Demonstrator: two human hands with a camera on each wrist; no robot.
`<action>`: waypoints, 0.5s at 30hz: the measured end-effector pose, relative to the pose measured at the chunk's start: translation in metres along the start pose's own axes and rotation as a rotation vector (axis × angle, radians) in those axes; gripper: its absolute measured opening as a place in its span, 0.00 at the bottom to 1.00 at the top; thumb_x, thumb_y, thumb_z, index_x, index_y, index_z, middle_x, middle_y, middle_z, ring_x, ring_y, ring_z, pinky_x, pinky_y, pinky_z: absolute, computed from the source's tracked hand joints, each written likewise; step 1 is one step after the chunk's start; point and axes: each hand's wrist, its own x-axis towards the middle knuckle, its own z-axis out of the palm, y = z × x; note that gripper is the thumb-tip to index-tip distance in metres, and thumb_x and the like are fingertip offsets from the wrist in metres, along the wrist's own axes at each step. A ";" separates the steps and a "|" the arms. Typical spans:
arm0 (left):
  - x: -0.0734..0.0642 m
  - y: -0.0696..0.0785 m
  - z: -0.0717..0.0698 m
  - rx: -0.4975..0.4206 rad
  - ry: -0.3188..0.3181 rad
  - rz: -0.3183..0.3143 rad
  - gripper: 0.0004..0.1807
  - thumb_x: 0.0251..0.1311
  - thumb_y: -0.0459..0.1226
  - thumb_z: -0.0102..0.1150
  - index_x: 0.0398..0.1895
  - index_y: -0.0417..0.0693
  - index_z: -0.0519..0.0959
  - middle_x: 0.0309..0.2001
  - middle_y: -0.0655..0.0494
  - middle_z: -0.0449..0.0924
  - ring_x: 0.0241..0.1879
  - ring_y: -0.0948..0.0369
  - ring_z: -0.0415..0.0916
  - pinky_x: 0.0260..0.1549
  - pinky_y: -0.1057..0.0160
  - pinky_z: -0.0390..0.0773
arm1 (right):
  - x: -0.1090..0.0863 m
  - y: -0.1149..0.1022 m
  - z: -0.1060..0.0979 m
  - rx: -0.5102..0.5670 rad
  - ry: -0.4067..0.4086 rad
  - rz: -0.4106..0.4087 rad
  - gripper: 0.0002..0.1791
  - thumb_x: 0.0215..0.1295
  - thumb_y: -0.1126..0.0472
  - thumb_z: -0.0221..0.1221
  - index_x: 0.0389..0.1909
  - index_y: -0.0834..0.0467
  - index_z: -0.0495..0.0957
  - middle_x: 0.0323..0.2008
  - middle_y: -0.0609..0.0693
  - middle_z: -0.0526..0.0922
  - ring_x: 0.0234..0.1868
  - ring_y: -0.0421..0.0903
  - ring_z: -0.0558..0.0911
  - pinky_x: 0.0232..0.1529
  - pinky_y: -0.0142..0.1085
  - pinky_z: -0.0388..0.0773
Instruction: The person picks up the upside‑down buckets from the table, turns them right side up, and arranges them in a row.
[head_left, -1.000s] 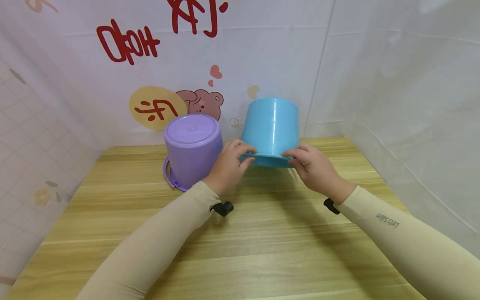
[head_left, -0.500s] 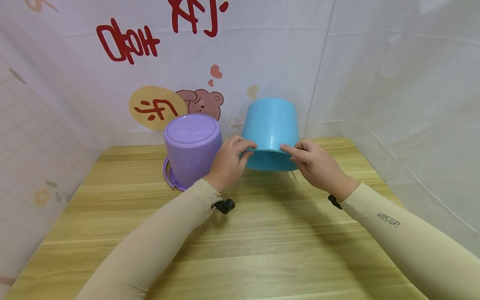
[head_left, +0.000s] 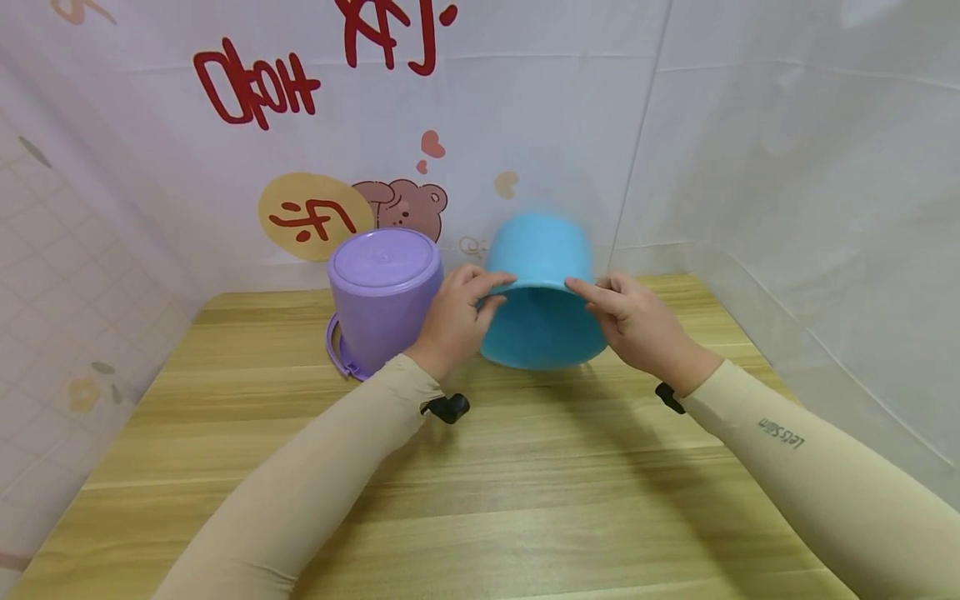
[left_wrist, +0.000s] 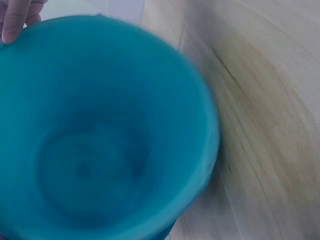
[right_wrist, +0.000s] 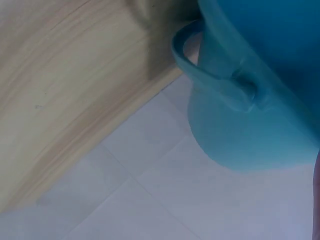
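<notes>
Both hands hold a blue bucket (head_left: pixel 542 329) by its rim near the back of the table, tipped so that its mouth faces the person. My left hand (head_left: pixel 456 321) pinches the rim at the left between thumb and fingers. At the right, my right hand (head_left: pixel 643 327) grips the rim, its index finger laid along the top edge. The inside of the bucket (left_wrist: pixel 95 165) looks bare in the left wrist view. A blue handle (right_wrist: pixel 220 82) hangs at the bucket's side in the right wrist view. Left of it a purple bucket (head_left: pixel 386 308) stands upside down, close to my left hand.
The wooden table (head_left: pixel 480 500) spreads in front of the arms. Behind it hangs a white printed curtain (head_left: pixel 570 117), with more sheeting at both sides. A purple handle (head_left: pixel 336 346) lies at the purple bucket's lower left.
The blue bucket has tilted from nearly upside down, its base sinking back and its mouth turning toward the person. Both hands rose slightly with the rim. The purple bucket stayed put.
</notes>
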 end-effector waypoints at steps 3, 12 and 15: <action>-0.001 -0.003 0.000 -0.002 -0.006 0.011 0.21 0.59 0.37 0.59 0.56 0.65 0.75 0.40 0.59 0.71 0.35 0.63 0.63 0.33 0.64 0.66 | 0.001 0.001 -0.002 0.006 -0.010 0.026 0.31 0.56 0.72 0.60 0.61 0.50 0.71 0.31 0.52 0.73 0.24 0.40 0.69 0.23 0.32 0.68; -0.006 -0.013 0.000 0.023 -0.015 0.065 0.29 0.60 0.35 0.58 0.63 0.69 0.68 0.39 0.57 0.67 0.35 0.63 0.62 0.30 0.66 0.67 | 0.002 0.005 -0.006 0.022 -0.032 0.093 0.28 0.60 0.69 0.58 0.62 0.50 0.71 0.28 0.48 0.69 0.25 0.38 0.63 0.23 0.31 0.64; -0.007 -0.014 0.000 0.029 -0.017 0.063 0.30 0.60 0.35 0.58 0.64 0.69 0.66 0.40 0.57 0.67 0.35 0.62 0.62 0.31 0.66 0.67 | 0.002 0.007 -0.007 0.044 -0.029 0.125 0.27 0.61 0.68 0.57 0.62 0.50 0.70 0.27 0.47 0.69 0.25 0.38 0.61 0.23 0.30 0.63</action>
